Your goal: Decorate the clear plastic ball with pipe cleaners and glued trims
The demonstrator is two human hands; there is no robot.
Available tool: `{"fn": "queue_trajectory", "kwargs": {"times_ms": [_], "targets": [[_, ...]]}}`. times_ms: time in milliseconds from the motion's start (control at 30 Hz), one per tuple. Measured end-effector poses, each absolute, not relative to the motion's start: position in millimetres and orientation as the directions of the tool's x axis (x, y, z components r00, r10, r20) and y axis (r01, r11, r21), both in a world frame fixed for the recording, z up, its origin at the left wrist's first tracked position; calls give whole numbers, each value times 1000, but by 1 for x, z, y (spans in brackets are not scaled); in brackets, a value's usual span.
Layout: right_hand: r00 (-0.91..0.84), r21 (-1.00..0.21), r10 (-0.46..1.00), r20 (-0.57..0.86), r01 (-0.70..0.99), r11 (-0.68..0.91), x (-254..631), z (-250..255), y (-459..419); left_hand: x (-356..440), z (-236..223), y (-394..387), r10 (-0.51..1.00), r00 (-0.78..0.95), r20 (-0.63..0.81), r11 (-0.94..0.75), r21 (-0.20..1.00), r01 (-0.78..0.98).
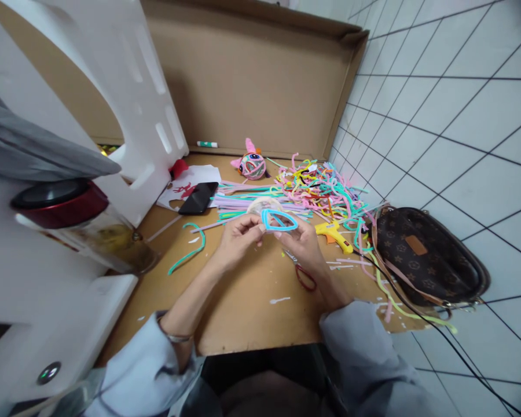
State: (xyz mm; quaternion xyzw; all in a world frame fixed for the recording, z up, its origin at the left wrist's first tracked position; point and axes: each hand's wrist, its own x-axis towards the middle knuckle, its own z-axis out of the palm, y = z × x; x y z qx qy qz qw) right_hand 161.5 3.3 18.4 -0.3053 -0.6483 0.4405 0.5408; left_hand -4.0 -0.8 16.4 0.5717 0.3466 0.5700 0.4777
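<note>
A blue pipe cleaner bent into a leaf-like loop point(282, 227) is held between both of my hands above the table. My left hand point(242, 234) pinches its left end with thumb and fingers. At its right side, my right hand point(304, 243) grips the loop, with the fingers partly hidden behind it. Just beyond the loop lies a round, pale roll point(264, 204), partly covered. Scissors with red handles point(305, 278) rest on the table under my right hand, their blades mostly hidden.
Straight pipe cleaners point(238, 202) and a tangled heap point(316, 185) lie behind my hands. A yellow glue gun point(336, 236) and brown bag point(429, 255) are right. Left are a phone point(198, 198), a green pipe cleaner point(195, 249) and a bottle point(121, 237). A pink-eared craft figure point(252, 165) sits behind.
</note>
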Motion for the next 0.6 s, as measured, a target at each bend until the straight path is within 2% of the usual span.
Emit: {"fn": "queue_trajectory", "kwargs": {"times_ms": [167, 367, 600], "targets": [[-261, -931, 898, 354, -189, 312, 153, 15, 2, 1, 17, -3, 938, 41, 344, -338, 935, -103], [-136, -932, 934, 330, -201, 300, 148, 4, 7, 6, 17, -5, 938, 41, 344, -340, 937, -76], [-90, -923, 945, 316, -261, 283, 148, 6, 4, 5, 19, -6, 944, 73, 322, -318, 946, -59]]}}
